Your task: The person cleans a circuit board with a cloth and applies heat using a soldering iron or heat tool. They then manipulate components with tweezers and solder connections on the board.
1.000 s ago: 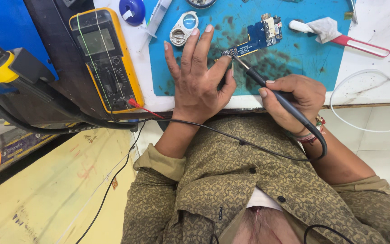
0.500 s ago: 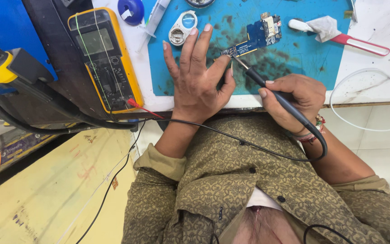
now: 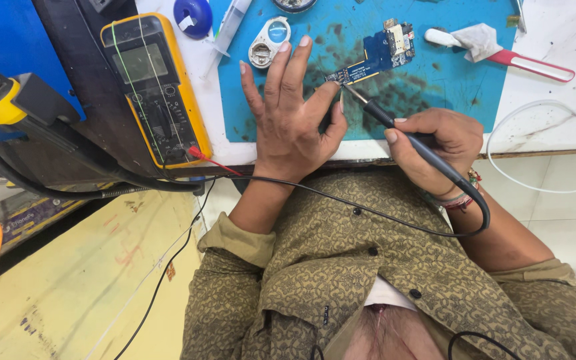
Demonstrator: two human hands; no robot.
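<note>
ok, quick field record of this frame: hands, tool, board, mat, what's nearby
left hand: left hand flat on the mat, fingertips by the board
right hand: right hand grips the soldering iron
tool tip: at the lower left end of the blue circuit board
surface: stained blue work mat
nearby: yellow multimeter, metal loupe, red-handled brush, white cable

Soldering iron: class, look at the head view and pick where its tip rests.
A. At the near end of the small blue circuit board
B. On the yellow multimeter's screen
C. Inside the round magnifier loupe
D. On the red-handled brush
A: the right hand holds the soldering iron like a pen, its tip meeting the end of the blue circuit board beside the left hand on the blue mat.
</note>
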